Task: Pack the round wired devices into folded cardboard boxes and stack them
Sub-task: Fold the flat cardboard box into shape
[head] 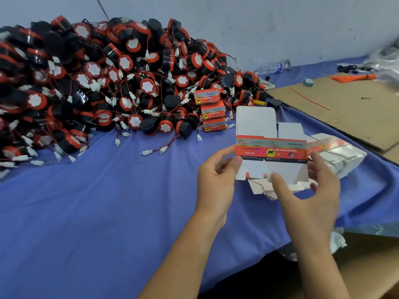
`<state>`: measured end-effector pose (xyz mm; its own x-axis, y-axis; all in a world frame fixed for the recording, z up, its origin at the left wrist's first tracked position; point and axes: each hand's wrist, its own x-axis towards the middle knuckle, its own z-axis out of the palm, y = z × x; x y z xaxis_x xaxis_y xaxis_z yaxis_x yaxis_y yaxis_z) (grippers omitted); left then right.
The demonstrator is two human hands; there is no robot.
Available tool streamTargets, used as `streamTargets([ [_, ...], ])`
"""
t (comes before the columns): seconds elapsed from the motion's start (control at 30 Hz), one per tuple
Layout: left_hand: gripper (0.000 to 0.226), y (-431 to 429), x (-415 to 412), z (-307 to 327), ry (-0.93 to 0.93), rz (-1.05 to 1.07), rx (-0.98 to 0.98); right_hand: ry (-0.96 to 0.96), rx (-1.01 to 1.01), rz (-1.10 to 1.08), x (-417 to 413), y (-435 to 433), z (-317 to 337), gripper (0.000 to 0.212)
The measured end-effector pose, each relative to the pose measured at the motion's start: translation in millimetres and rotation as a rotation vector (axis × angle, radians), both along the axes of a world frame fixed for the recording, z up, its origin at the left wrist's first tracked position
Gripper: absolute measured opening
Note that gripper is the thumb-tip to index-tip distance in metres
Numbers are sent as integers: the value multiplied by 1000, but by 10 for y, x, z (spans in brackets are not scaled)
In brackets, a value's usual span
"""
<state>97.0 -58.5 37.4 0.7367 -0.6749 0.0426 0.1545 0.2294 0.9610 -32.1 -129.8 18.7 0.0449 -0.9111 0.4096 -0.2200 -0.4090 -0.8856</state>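
Your heap of round wired devices (97, 83) covers the blue cloth (108, 201) at left, with three packed boxes (212, 112) stacked at its edge. Your left hand (216, 180) and right hand (313, 190) pinch a flat, red-banded white box blank (271, 151) above the spare blanks (341, 157).

Even, diffuse lighting is falling across the scene; shadows are staying soft. Wide-angle distortion is bending the edges. Motion blur is smearing the right hand (319, 186); box (271, 147) print is reading unsharp.

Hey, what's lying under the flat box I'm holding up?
A fanned pile of more flat box blanks on the blue cloth. The held box and right hand cover the pile's middle, so its count is hidden.
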Motion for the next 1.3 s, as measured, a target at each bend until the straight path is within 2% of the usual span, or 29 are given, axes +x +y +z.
streamTargets([
  [0.13, 27, 411, 93, 48, -170, 96, 17, 146, -42, 93, 152, 190, 108, 91],
  [0.27, 34, 932, 170, 65, -352, 166, 88, 242, -61, 213, 369, 496, 164, 79],
  [0.43, 38, 1619, 247, 28, -379, 372, 159, 258, -119, 405, 656, 1079, 165, 60],
  [0.63, 27, 2313, 283, -11, -549, 601, 329, 306, -85, 593, 892, 1770, 72, 66],
  [0.83, 37, 2721, 289, -125, -628, 566, 485, 280, 44, 639, 975, 2180, 71, 68],
  [0.9, 41, 2787, 271, -149, -635, 531, 453, 282, 82, 673, 999, 2313, 95, 69],
  [1.0, 41, 2878, 269, -193, -562, 506, 392, 312, 100, 756, 1016, 2428, 129, 67],
  [1.07, 48, 2944, 275, -205, -518, 451, 399, 353, 136, 842, 1017, 2446, 153, 62],
  [1.17, 50, 3032, 275, -173, -436, 357, 255, 368, 173, 960, 1003, 2460, 218, 56],
  [1.23, 60, 3104, 295, -150, -414, 313, 208, 326, 207, 999, 1005, 2474, 238, 57],
  [1.3, 79, 3187, 320, -167, -492, 281, 287, 249, 268, 1013, 1001, 2506, 245, 55],
])
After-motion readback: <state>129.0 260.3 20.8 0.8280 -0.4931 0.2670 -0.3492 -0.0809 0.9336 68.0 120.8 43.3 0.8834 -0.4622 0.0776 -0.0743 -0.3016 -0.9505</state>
